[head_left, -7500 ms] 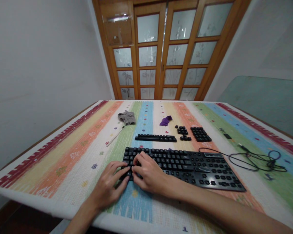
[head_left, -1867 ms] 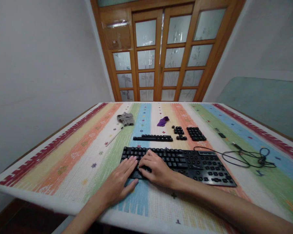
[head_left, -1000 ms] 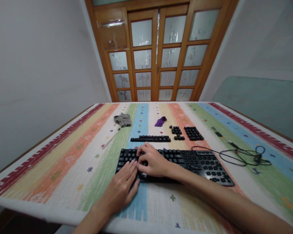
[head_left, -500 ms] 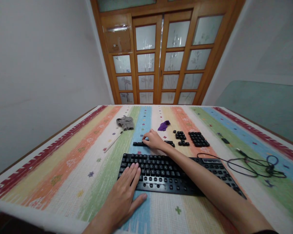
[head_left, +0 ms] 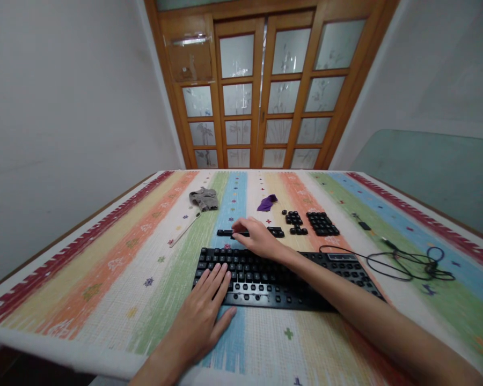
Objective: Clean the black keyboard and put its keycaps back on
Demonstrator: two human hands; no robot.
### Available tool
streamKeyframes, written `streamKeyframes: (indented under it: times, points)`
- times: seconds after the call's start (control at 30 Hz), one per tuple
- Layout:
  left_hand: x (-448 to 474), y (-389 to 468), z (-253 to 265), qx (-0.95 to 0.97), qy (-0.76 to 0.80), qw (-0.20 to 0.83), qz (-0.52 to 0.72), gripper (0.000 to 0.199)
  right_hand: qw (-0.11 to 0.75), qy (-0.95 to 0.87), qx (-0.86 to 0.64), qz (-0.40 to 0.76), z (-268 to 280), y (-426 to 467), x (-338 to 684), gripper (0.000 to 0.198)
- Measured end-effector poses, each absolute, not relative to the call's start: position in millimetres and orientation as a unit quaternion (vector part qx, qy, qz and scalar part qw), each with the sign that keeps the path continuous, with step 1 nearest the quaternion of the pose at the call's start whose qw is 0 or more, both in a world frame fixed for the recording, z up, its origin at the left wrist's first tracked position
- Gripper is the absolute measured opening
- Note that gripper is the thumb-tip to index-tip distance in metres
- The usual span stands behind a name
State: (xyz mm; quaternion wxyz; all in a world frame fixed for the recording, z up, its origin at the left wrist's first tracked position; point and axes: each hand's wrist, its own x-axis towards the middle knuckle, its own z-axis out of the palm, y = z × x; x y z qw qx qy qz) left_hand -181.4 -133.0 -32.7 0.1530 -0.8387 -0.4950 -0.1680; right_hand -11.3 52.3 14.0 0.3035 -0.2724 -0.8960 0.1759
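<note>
A black keyboard (head_left: 261,303) lies across the striped cloth, its lower rows and right block showing bare sockets without keycaps. My left hand (head_left: 209,295) rests flat on its left end, fingers stretched out and thumb apart. Just beyond the keyboard's back edge, my right hand (head_left: 255,236) is bent in a pinch over a row of loose keycaps (head_left: 276,231). A small dark keycap (head_left: 233,237) shows at its fingertips, mostly covered by them. My right forearm passes over the keyboard and hides part of its keys.
Right of the row lie loose keycaps in a small cluster (head_left: 293,219) and a larger block (head_left: 322,223). A coiled black cable (head_left: 422,265) is at the right. Farther back are a grey cloth (head_left: 204,199) and a purple cloth (head_left: 267,202). A thin dark-tipped stick (head_left: 184,231) lies left.
My right hand has drawn slightly back toward the keyboard from the row of loose keycaps, a small dark keycap now at its fingertips. My left hand stays on the keyboard; the view shifted slightly.
</note>
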Motion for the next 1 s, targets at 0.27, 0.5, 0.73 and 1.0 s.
streamKeyframes:
  times: [0.27,0.5,0.73,1.0]
  points:
    - [-181,-129,-35,-0.844,-0.477,0.184,-0.164,0.054,0.296,-0.922,-0.175,0.181,-4,-32,22,0.011]
    - [-178,-131,-29,-0.843,-0.476,0.152,-0.2,0.049,0.297,-0.938,-0.136,0.121,-16,-36,17,0.015]
    - [-174,-131,-24,-0.83,-0.465,0.158,-0.264,0.041,0.312,-0.941,-0.106,0.072,-22,-36,18,0.014]
    - [-174,-128,-23,-0.823,-0.463,0.167,-0.283,0.035,0.319,-0.935,-0.129,0.08,-22,-39,21,0.012]
